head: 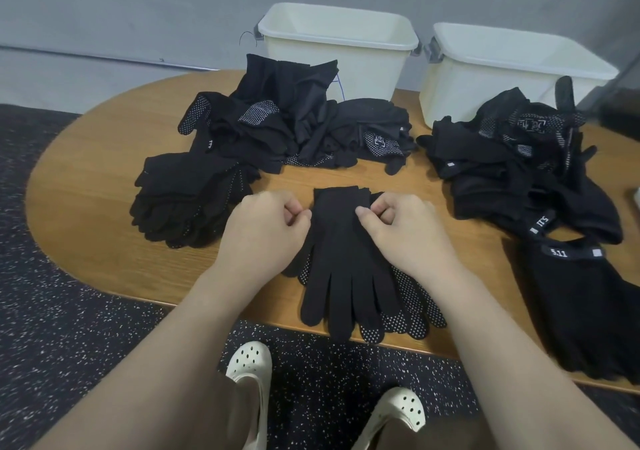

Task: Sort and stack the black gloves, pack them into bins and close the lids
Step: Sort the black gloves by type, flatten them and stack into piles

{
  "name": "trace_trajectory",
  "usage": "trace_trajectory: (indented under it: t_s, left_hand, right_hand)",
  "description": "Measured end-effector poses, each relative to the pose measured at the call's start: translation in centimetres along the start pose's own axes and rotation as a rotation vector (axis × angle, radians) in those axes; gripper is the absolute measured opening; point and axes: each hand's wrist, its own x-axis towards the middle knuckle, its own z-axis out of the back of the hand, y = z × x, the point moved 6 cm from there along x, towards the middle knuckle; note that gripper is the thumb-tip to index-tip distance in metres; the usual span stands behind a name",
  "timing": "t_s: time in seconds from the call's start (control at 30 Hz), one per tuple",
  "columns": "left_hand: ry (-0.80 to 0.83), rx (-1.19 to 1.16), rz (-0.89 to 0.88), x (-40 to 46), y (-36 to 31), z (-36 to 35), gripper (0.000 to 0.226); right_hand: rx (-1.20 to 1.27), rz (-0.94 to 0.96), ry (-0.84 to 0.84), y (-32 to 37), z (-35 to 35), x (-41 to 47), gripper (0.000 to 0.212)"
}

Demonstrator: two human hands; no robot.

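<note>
At the near edge of the wooden table [86, 172], in the head view, you have a small stack of black gloves [346, 259] lying cuff-far, fingers pointing toward you and hanging just past the table's edge. Your left hand [263, 228] pinches the left side of the cuff between thumb and curled fingers; your right hand [401, 224] does the same on the right side, so both hands are closed on the same stack. Dotted palms peek out from the gloves underneath, fanned slightly to the right, which suggests the layers are not squared up.

To the left sits a tidier stack [187, 200]; behind it, toward the far side, a loose heap [294, 127] is still unsorted, and another heap [519, 158] sprawls on the right, with longer labelled pieces [588, 297] near the right edge. Two white bins [339, 37] [512, 65] stand open at the far side; I see no lids in this view.

The risks, as I judge them: if you lift by the cuff alone, the lower gloves may slide out, since only the top edge is held. The overhanging fingertips could drag the stack off the near edge if you tug toward yourself. The heaps crowd close to both bins, so carrying your stack across may snag loose fingers and pull unsorted gloves in.
</note>
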Motion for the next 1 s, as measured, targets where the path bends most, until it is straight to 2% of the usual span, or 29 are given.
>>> trace_trajectory:
  t_s: [0.2,0.37,0.47,0.6,0.73,1.0]
  left_hand:
    - [0.051,-0.055,0.004,0.9,-0.3,-1.0,0.018]
    - [0.04,-0.066,0.006,1.0,-0.4,-1.3,0.015]
    - [0.05,-0.14,0.018,1.7,-0.7,-1.8,0.021]
    - [0.1,-0.224,0.085,2.9,-0.5,-2.5,0.02]
    - [0.106,-0.24,0.103,3.2,-0.4,-2.8,0.015]
    - [0.067,-0.261,0.094,2.8,0.0,-2.2,0.012]
  right_hand:
    - [-0.177,0.005,-0.053,0.6,-0.5,-0.2,0.019]
    - [-0.191,-0.041,-0.05,0.4,-0.4,0.0,0.028]
    - [-0.159,-0.075,-0.036,0.0,-0.5,0.2,0.03]
    - [-0.045,-0.107,0.007,-0.7,-0.5,0.7,0.015]
    - [0.007,-0.083,0.017,-0.6,-0.3,0.8,0.021]
    - [0.106,-0.014,-0.011,0.1,0.4,0.9,0.02]
